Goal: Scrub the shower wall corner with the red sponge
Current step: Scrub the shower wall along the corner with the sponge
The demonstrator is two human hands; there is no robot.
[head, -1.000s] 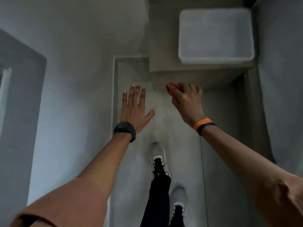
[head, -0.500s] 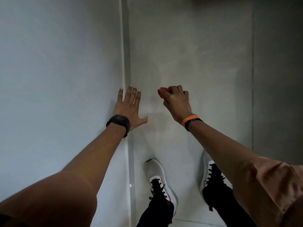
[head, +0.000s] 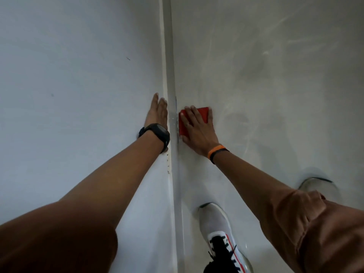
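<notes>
The shower wall corner (head: 171, 79) runs as a pale vertical strip down the middle of the view. My right hand (head: 197, 131) presses the flat red sponge (head: 203, 113) against the grey wall just right of that strip, fingers spread over it. My left hand (head: 157, 113) lies flat on the white wall just left of the corner, fingers together, holding nothing. A black watch sits on my left wrist, orange and black bands on my right.
Wipe streaks and dull patches mark the grey right wall (head: 275, 66). My white shoe (head: 220, 231) stands on the floor below the sponge, a second shoe (head: 317, 185) farther right. The white left wall (head: 69, 85) is plain.
The view swung up toward the corner. My right hand went from pinching the sponge to pressing it flat beside the corner strip. My left hand shifted onto the white wall left of the strip.
</notes>
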